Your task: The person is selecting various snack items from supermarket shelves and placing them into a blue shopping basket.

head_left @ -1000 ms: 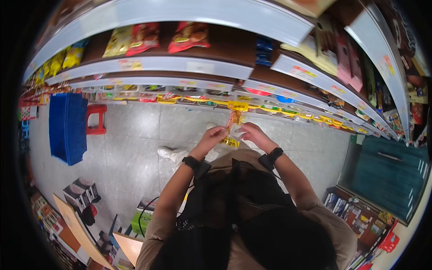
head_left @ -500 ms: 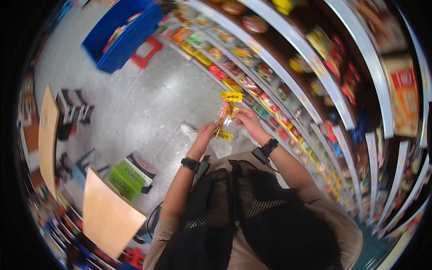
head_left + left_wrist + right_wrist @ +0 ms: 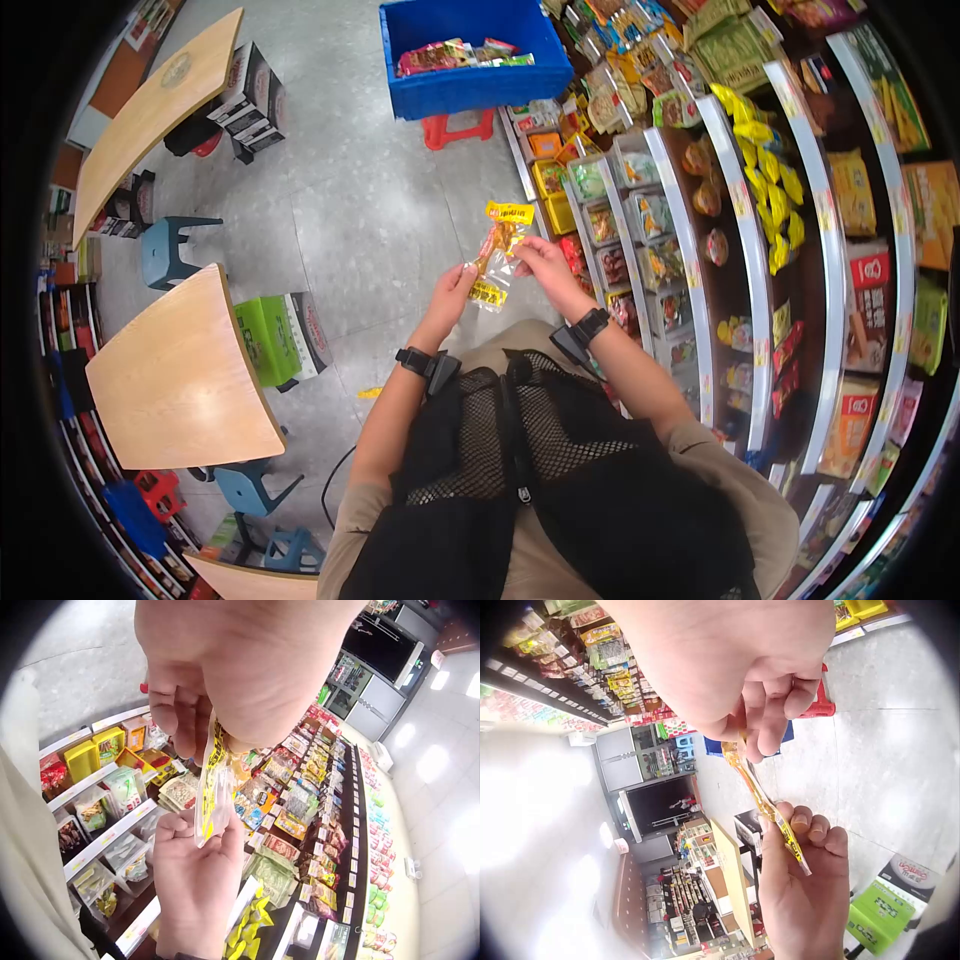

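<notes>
A clear packet with yellow printed ends (image 3: 497,255) is held between both hands in front of the body. My left hand (image 3: 450,300) pinches its left edge near the lower end; my right hand (image 3: 550,272) pinches its right edge higher up. In the left wrist view, the packet (image 3: 216,787) appears nearly edge-on between the left hand (image 3: 240,667) and the right hand (image 3: 196,877). The right wrist view shows the packet (image 3: 761,799) running from the right hand (image 3: 727,660) down to the left hand (image 3: 802,885).
A blue bin (image 3: 480,75) containing packets stands on a red stool (image 3: 458,130). Shelves of packaged snacks (image 3: 770,190) line the right side. Wooden tabletops (image 3: 180,375), blue stools (image 3: 175,250) and a green box (image 3: 262,340) are at the left.
The head view has turned, bringing the blue bin from the left to the top centre and the shelves to the right. Both hands still hold the packet.
</notes>
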Available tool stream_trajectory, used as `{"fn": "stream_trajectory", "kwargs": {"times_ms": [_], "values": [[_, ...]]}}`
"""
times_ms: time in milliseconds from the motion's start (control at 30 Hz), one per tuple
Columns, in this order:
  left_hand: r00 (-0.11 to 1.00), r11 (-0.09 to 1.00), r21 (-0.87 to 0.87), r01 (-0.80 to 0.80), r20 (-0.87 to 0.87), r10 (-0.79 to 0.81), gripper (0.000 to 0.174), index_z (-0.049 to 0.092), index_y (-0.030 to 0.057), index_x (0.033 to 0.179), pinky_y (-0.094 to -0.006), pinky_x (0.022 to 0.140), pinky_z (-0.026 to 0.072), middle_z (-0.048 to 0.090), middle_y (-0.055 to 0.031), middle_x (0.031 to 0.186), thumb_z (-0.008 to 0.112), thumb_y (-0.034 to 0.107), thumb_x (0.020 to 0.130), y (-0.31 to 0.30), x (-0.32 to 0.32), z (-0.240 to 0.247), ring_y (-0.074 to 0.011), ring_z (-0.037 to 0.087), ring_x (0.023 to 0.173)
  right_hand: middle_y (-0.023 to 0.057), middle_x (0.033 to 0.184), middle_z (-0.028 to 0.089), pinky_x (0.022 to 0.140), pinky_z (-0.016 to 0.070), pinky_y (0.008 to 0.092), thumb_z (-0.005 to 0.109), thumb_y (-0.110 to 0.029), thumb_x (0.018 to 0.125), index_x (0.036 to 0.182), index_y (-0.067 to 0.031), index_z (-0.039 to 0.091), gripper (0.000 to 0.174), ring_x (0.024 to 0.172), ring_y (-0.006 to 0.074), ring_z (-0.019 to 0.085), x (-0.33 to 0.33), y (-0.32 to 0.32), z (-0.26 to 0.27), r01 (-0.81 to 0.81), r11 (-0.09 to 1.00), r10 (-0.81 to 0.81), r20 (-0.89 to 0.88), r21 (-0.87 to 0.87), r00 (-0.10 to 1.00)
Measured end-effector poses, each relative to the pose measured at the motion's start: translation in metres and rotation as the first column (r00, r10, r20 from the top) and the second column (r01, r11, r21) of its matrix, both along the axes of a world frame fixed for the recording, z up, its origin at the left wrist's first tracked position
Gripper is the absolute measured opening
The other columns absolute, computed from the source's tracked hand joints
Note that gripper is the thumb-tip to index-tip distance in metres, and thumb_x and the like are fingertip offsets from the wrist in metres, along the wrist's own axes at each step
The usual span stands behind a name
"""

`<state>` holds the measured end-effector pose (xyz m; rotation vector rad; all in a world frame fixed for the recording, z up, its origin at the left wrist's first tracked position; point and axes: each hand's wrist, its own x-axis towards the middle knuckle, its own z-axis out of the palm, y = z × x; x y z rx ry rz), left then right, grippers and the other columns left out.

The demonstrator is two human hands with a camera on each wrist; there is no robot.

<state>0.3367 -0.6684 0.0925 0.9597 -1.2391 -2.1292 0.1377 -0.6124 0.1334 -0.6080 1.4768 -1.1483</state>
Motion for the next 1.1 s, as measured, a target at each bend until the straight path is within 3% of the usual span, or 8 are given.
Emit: {"fn": "stream_trajectory", "kwargs": {"times_ms": [333,433,533,633,733,900,1000,1100], "values": [[0.985,0.995,0.071,0.065,0.156,-0.076,0.032,0.064,0.0027,0.102,-0.0230,0.067,0.0410,0.060,0.0038,0.084,0.049,0.031,0.098,-0.142,-0.015,-0.015,-0.0046,0.050,0.074,0.0040,0.086,0.066,0.068,0.0442,0.0226,0.057,-0.021,0.091,0.099,-0.0040,0.063,0.020,0.072,0.0093,0.057,-0.029,-0.146,-0.061,-0.090,0.992,0.081,0.097,0.093,0.992],[0.945,0.986,0.013,0.169,0.282,-0.166,0.033,0.065,0.0029,0.102,-0.0222,0.068,0.0420,0.062,0.0025,0.084,0.051,0.032,0.097,-0.216,-0.030,-0.026,-0.0052,0.053,0.075,0.0044,0.086,0.065,0.068,0.0447,0.0225,0.056,-0.022,0.091,0.099,-0.0030,0.063,0.022,0.073,0.0095,0.057,-0.046,-0.225,-0.084,-0.113,0.993,0.108,0.089,0.042,0.990],[0.919,0.993,-0.002,0.122,0.377,-0.112,0.031,0.065,0.0043,0.098,-0.0225,0.060,0.0420,0.061,0.0023,0.078,0.053,0.034,0.096,-0.301,-0.052,-0.046,-0.0053,0.052,0.068,0.0046,0.084,0.065,0.068,0.0467,0.0246,0.059,-0.019,0.089,0.111,-0.0007,0.056,0.029,0.074,0.0112,0.058,-0.067,-0.312,-0.102,-0.159,0.987,0.158,0.119,0.000,0.980],[0.887,0.994,0.108,0.030,0.456,-0.076,0.030,0.064,0.0050,0.095,-0.0229,0.055,0.0419,0.060,0.0004,0.076,0.054,0.033,0.095,-0.369,-0.077,-0.049,-0.0066,0.053,0.063,0.0058,0.089,0.063,0.070,0.0485,0.0263,0.063,-0.016,0.086,0.124,0.0006,0.045,0.045,0.074,0.0133,0.059,-0.072,-0.380,-0.116,-0.117,0.969,0.153,0.158,-0.216,0.976],[0.870,0.993,0.121,0.002,0.488,-0.061,0.029,0.063,0.0052,0.093,-0.0230,0.055,0.0427,0.061,-0.0009,0.075,0.054,0.032,0.095,-0.432,-0.109,-0.057,-0.0078,0.056,0.063,0.0048,0.092,0.062,0.071,0.0489,0.0282,0.063,-0.006,0.084,0.132,-0.0023,0.032,0.058,0.078,0.0115,0.059,-0.093,-0.429,-0.104,-0.275,0.959,0.271,-0.066,-0.067,0.960],[0.897,0.964,0.266,-0.022,0.431,-0.098,0.027,0.063,0.0065,0.098,-0.0210,0.060,0.0428,0.061,0.0011,0.080,0.056,0.033,0.094,-0.485,-0.150,-0.058,-0.0071,0.057,0.066,0.0084,0.092,0.063,0.072,0.0500,0.0297,0.063,-0.007,0.084,0.127,-0.0005,0.034,0.052,0.082,0.0143,0.061,-0.121,-0.475,-0.150,-0.241,0.971,0.219,-0.430,0.005,0.876],[0.929,0.942,0.330,-0.063,0.363,-0.065,0.025,0.063,0.0071,0.097,-0.0217,0.059,0.0422,0.061,0.0010,0.078,0.058,0.032,0.093,-0.508,-0.164,-0.061,-0.0064,0.056,0.064,0.0093,0.094,0.064,0.074,0.0495,0.0292,0.062,-0.006,0.085,0.126,0.0002,0.034,0.050,0.084,0.0146,0.061,-0.135,-0.493,-0.179,-0.176,0.984,0.154,-0.378,-0.024,0.913],[0.947,0.936,0.346,-0.066,0.317,-0.051,0.025,0.062,0.0085,0.100,-0.0207,0.060,0.0418,0.061,0.0022,0.079,0.059,0.032,0.093,-0.535,-0.161,-0.070,-0.0058,0.056,0.065,0.0097,0.096,0.063,0.076,0.0484,0.0278,0.061,-0.005,0.086,0.125,-0.0002,0.036,0.047,0.086,0.0143,0.061,-0.136,-0.524,-0.177,-0.049,0.999,0.048,-0.147,0.001,0.988]]}}
